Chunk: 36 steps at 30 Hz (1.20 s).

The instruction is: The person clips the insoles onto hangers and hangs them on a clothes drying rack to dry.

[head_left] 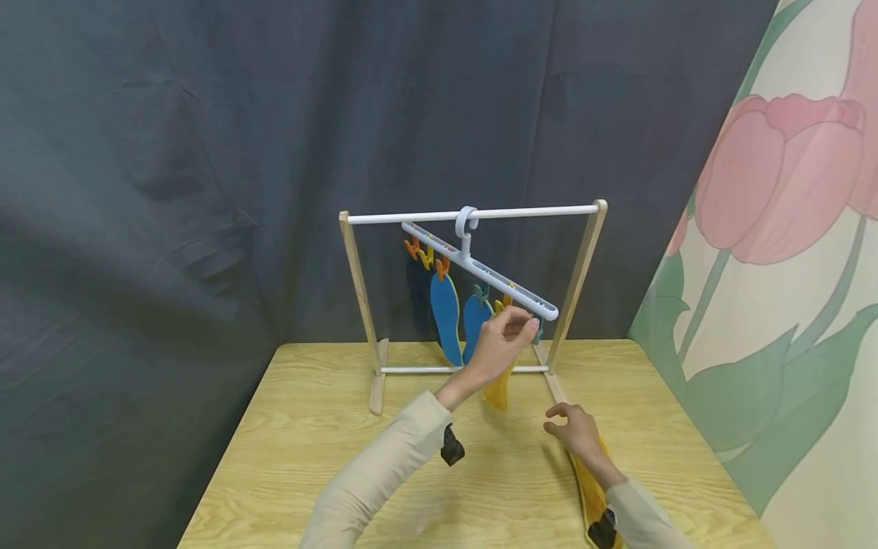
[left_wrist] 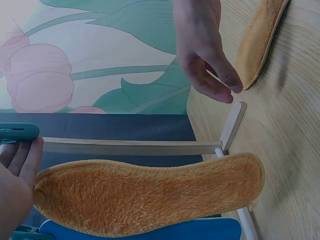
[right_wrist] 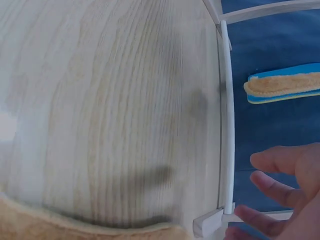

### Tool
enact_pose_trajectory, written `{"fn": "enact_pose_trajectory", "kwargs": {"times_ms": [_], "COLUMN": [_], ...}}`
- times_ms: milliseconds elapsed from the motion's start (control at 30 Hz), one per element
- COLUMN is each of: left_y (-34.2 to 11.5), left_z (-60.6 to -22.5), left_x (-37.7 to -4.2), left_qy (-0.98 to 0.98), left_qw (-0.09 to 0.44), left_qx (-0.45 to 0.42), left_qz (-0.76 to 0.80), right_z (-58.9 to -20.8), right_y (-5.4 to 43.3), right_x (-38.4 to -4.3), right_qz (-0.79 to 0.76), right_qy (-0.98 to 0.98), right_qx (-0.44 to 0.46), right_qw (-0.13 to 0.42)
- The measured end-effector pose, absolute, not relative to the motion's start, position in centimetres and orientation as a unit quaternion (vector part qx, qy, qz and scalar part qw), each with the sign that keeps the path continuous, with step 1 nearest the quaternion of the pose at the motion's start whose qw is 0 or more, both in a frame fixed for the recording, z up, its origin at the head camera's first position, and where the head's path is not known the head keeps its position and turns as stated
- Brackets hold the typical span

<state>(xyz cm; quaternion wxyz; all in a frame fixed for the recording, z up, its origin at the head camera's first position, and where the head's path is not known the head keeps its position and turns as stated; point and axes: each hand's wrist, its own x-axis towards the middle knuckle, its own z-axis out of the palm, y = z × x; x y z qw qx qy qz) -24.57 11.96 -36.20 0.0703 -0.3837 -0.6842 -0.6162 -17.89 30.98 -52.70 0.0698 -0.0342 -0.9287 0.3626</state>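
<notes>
A pale grey clip hanger (head_left: 468, 261) hangs by its hook from a white rail. At its near right end my left hand (head_left: 497, 347) pinches a teal clothespin (left_wrist: 19, 132) between thumb and fingers. Just beside that hand hangs a fuzzy tan insole (left_wrist: 150, 197), toe down. Two blue insoles (head_left: 446, 316) hang from clothespins farther along the bar. My right hand (head_left: 578, 431) hovers lower right, fingers loosely bent around nothing. Under its wrist, a second fuzzy tan insole (head_left: 588, 488) lies on the table, partly covered by the forearm.
The wooden stand (head_left: 360, 282) carries the white rail (head_left: 535, 213), with a lower white crossbar near the table. Several orange and yellow clothespins (head_left: 442, 267) are clipped to the hanger. A dark curtain (head_left: 206, 191) is behind; a tulip-patterned wall (head_left: 789, 305) borders the right of the wooden table (head_left: 288, 465).
</notes>
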Motion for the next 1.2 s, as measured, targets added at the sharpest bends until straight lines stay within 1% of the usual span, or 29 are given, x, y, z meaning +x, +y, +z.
{"fn": "enact_pose_trajectory", "kwargs": {"times_ms": [133,333,533,733,967,1067,1200], "left_y": [12.5,12.6,12.4,12.3,12.5,12.4,12.4], "left_z": [-37.7,-38.6,-38.5,-38.3,-38.5,-38.6,-38.8], "left_x": [-25.9,-27.0,-26.9,-26.5,-27.0,-27.2,-27.2], "left_qy": [-0.676,-0.678,-0.681,-0.673,-0.69,-0.693,-0.695], "left_qw": [0.074,0.054,0.045,0.036,0.026,0.023,0.02], "left_qx": [-0.383,-0.385,-0.376,-0.372,-0.356,-0.35,-0.351], "left_qz": [-0.625,-0.624,-0.627,-0.638,-0.63,-0.629,-0.628], "right_z": [-52.9,-53.4,-54.2,-54.8,-55.5,-55.9,-56.6], "right_y": [31.2,31.8,33.0,33.8,34.5,34.7,34.9], "right_x": [-17.8,-17.4,-16.9,-16.4,-16.1,-16.0,-16.2], "right_qz": [0.343,0.314,0.297,0.287,0.284,0.275,0.265], "right_qy": [-0.936,-0.946,-0.951,-0.951,-0.948,-0.951,-0.954], "right_qx": [-0.047,-0.076,-0.085,-0.111,-0.131,-0.13,-0.134], "right_qw": [0.066,0.028,0.014,-0.012,-0.048,-0.052,-0.042]}}
